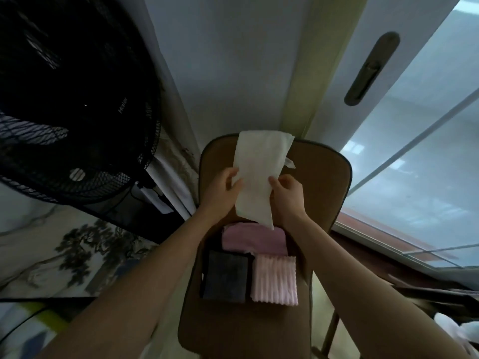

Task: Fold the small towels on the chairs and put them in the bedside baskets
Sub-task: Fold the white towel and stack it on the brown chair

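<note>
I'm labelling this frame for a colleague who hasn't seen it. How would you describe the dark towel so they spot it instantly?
Find the brown chair by the window. Three folded towels lie on its seat, nearer the camera than the white towel. The dark grey towel is the left one, beside the ribbed pink towel, the only dark one.

1. Dim room; daylight enters through the frosted window [420, 156] on the right.
2. The fan [72, 99] is nearly black.
3. Wide-angle bending curves the edges.
4. Soft focus throughout.

To your left stands a black mesh-guarded fan [64, 104], and far right a frosted sliding glass door [414, 164] with a dark oval handle [370, 69].
</note>
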Demonstrator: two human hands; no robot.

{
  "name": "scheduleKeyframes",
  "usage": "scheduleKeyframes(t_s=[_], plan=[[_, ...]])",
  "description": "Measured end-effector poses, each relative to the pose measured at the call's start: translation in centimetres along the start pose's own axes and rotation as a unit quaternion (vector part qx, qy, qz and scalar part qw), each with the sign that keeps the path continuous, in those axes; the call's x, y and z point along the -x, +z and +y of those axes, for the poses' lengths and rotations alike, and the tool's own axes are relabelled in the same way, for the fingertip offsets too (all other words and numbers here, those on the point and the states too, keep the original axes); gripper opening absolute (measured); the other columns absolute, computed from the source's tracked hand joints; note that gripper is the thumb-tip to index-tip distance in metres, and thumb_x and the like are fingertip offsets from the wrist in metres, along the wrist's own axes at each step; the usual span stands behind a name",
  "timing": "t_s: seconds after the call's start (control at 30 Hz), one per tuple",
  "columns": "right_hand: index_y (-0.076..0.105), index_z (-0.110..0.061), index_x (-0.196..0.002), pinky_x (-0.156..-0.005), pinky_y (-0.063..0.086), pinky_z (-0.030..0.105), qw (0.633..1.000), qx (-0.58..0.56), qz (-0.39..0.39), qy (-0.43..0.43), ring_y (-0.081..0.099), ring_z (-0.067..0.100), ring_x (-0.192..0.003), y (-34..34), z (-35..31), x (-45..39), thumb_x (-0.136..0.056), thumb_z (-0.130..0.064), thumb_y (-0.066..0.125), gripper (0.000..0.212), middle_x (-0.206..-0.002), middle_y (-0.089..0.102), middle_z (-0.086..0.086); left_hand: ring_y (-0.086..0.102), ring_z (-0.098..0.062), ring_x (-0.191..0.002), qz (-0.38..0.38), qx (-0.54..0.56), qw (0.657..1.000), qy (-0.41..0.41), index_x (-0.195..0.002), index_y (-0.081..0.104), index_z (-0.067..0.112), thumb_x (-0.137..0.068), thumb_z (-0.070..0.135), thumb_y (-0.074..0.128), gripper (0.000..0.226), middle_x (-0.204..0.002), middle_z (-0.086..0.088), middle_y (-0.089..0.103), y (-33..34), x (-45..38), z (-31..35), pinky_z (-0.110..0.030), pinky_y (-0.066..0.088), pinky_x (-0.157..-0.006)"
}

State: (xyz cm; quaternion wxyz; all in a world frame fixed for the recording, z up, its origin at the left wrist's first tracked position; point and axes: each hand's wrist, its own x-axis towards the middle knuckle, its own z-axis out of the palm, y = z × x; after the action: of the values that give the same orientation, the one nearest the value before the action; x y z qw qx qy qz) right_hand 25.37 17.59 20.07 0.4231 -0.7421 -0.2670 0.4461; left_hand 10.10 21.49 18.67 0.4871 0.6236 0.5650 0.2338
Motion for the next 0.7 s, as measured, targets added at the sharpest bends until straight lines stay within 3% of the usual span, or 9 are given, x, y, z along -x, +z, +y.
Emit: scheduleKeyframes(t_s=[0.1,0.2,0.3,0.4,0.5,0.57,0.63,0.7], plan=[[0.057,-0.013,-0.094,-0.075,0.053,0.041,0.999,-0.021,-0.023,-0.023,0.063,0.026,-0.083,-0.6,-1.9,2.0,-0.101,-0.028,0.048,0.018,-0.09,0.064,0.008,0.043,-0.009,-0.129,-0.07,-0.035,0.995,0.055,-0.145,0.039,0.02,-0.086,0.036,0.071,0.069,-0.143,0.005,0.042,-0.7,3.5,-0.4,-0.03,0.036,-0.109],[0.053,-0.017,-0.09,-0.064,0.046,0.033,0.998,-0.061,-0.019,-0.023,0.054,0.016,-0.071,-1.3,-4.3,4.7,-0.102,-0.031,0.045,0.021,-0.08,0.055,0.002,0.043,-0.01,-0.131,-0.104,-0.057,0.984,0.13,-0.144,0.04,0.026,-0.069,0.052,0.082,0.09,-0.145,0.008,0.044,-1.6,6.6,-0.7,-0.04,0.035,-0.112],[0.049,-0.017,-0.084,-0.063,0.044,0.033,0.993,-0.121,0.01,-0.007,0.05,0.016,-0.068,-1.6,-6.0,7.8,-0.101,-0.033,0.045,0.024,-0.076,0.049,0.002,0.036,-0.006,-0.129,-0.031,-0.086,0.98,0.178,-0.145,0.034,0.022,-0.065,0.043,0.087,0.098,-0.141,0.012,0.037,-3.1,9.7,0.3,-0.033,0.031,-0.11],[0.05,-0.014,-0.092,-0.054,0.047,0.029,0.978,-0.207,0.017,-0.004,0.054,0.012,-0.057,-1.5,-7.4,12.1,-0.103,-0.029,0.043,0.02,-0.075,0.05,0.003,0.034,-0.001,-0.122,0.031,-0.099,0.967,0.232,-0.144,0.035,0.02,-0.059,0.045,0.089,0.103,-0.139,0.006,0.041,-4.5,13.1,1.0,-0.028,0.033,-0.102],[0.052,-0.008,-0.114,-0.054,0.054,0.022,0.96,-0.28,0.027,-0.018,0.06,0.011,-0.068,-1.2,-8.5,17.3,-0.104,-0.023,0.04,0.021,-0.088,0.056,0.004,0.042,0.001,-0.111,0.06,-0.107,0.954,0.273,-0.133,0.05,0.015,-0.063,0.043,0.088,0.084,-0.125,0.008,0.052,-5.9,16.1,1.1,-0.023,0.041,-0.096],[0.052,-0.008,-0.115,-0.059,0.055,0.023,0.944,-0.327,0.028,-0.028,0.062,0.013,-0.075,-1.2,-9.0,20.7,-0.104,-0.017,0.04,0.018,-0.091,0.06,0.006,0.053,-0.004,-0.1,0.064,-0.064,0.959,0.27,-0.124,0.059,0.014,-0.073,0.037,0.082,0.06,-0.113,0.012,0.058,-7.3,18.0,1.1,-0.02,0.046,-0.088],[0.056,-0.005,-0.11,-0.058,0.055,0.025,0.921,-0.389,0.024,-0.024,0.063,0.016,-0.072,-1.4,-9.6,23.6,-0.102,-0.009,0.042,0.016,-0.085,0.062,0.008,0.06,-0.013,-0.086,0.057,-0.042,0.962,0.264,-0.112,0.068,0.014,-0.083,0.032,0.075,0.035,-0.095,0.014,0.062,-8.9,19.6,1.4,-0.014,0.043,-0.073],[0.056,-0.003,-0.09,-0.049,0.052,0.022,0.9,-0.435,0.033,-0.013,0.058,0.016,-0.061,-1.9,-10.2,26.1,-0.1,0.0,0.041,0.017,-0.073,0.056,0.009,0.058,-0.013,-0.08,0.049,-0.039,0.961,0.271,-0.104,0.07,0.013,-0.086,0.025,0.071,0.021,-0.087,0.018,0.057,-10.2,21.2,2.0,-0.013,0.036,-0.068]])
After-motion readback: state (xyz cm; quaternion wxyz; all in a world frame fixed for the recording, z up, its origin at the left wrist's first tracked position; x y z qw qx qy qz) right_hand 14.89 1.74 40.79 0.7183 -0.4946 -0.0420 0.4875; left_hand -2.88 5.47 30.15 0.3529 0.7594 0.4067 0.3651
